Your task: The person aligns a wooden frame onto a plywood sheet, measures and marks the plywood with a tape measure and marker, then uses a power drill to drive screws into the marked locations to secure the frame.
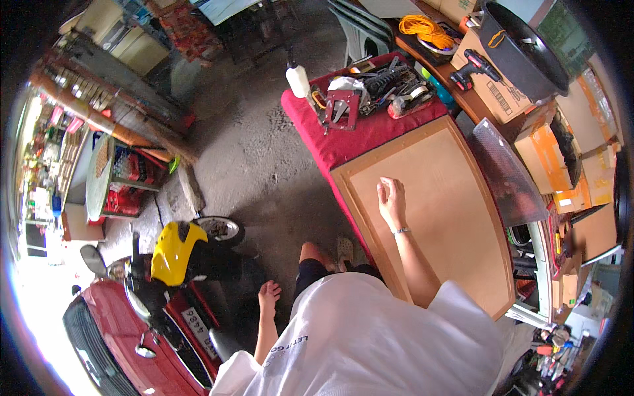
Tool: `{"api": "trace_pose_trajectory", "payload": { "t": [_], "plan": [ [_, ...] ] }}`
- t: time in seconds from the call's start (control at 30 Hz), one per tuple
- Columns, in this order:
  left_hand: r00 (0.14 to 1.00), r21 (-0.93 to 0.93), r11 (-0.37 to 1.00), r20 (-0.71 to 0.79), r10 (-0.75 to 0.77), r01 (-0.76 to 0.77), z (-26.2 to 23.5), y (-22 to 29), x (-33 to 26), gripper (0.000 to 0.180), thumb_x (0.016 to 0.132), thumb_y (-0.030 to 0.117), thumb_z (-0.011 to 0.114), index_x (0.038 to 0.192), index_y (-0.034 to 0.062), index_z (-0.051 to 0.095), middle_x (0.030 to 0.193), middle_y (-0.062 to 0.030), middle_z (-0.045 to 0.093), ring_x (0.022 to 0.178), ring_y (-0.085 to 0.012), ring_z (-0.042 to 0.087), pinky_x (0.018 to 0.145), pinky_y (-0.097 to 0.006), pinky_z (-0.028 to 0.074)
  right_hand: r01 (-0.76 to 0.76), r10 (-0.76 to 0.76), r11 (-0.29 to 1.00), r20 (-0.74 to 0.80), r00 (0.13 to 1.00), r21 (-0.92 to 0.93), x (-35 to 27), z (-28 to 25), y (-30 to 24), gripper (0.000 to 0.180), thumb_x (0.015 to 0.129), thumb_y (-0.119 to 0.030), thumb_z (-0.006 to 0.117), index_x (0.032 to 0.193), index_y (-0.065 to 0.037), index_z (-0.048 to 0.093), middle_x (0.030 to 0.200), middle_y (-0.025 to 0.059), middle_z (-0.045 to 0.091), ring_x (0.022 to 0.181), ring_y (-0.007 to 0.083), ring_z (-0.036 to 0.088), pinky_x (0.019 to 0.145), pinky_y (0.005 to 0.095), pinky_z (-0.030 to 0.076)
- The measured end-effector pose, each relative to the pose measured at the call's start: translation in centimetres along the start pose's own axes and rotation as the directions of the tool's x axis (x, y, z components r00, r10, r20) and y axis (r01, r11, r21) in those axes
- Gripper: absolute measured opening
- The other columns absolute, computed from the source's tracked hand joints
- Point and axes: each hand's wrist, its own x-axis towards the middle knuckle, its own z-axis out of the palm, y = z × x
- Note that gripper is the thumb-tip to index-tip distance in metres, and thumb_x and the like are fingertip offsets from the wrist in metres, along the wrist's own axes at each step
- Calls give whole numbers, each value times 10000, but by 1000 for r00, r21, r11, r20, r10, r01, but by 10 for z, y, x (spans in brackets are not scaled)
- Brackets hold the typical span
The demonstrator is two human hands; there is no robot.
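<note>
My right hand is over a wide brown board with a raised wooden border. Its fingers are loosely bent, with the thumb apart and nothing between them; whether it touches the board I cannot tell. A thin bracelet circles that wrist. My left hand hangs at my side above the floor, its fingers slightly curled and holding nothing. The board rests on a table with a red cloth. Beyond it sit a dark red metal bracket-like piece, a heap of hand tools and a white bottle.
A cordless drill lies on a cardboard box beside a black tub. Coiled orange cord is at the back. To my left stand a yellow-panelled motorcycle and a red car. Concrete floor lies between.
</note>
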Motion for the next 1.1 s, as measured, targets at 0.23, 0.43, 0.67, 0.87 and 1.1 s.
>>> {"api": "trace_pose_trajectory", "payload": {
  "t": [0.23,0.43,0.67,0.87,1.1],
  "plan": [
    [820,165,933,446,-360,319,3,45,165,305,953,341,559,1082,65,579,906,-31,624,685,-147,613,537,-281,460,-244,263,953,-86,961,181,175,11,27,164,919,-114,582,1061,-33,572,926,156,655,860,284,647,740,398,514],
    [863,384,923,456,-216,28,142,187,256,271,955,301,567,1069,56,592,888,-29,629,742,-138,601,617,-254,457,-69,44,900,-68,997,-430,357,17,145,172,933,-132,539,1061,-26,582,987,193,650,886,365,635,751,426,515],
    [926,272,961,373,-51,-56,191,375,275,321,971,331,534,1146,65,575,1004,-57,644,833,-127,617,669,-237,462,4,638,353,244,730,-936,436,67,232,226,862,-156,550,1039,-85,671,1090,126,662,1113,324,565,924,557,397],
    [836,364,881,343,-430,303,126,336,338,286,962,348,550,1093,94,563,900,-45,636,697,-108,607,518,-207,424,-142,749,386,220,625,-912,461,94,235,190,883,-109,520,964,-14,663,989,168,675,991,352,618,976,560,393],
    [852,603,791,359,-382,100,164,356,342,345,949,385,569,1097,72,572,889,-40,638,701,-97,597,548,-220,435,-324,756,414,123,643,-851,461,89,235,185,904,-83,497,995,1,635,973,206,672,930,357,651,782,449,558]
  ]
}}
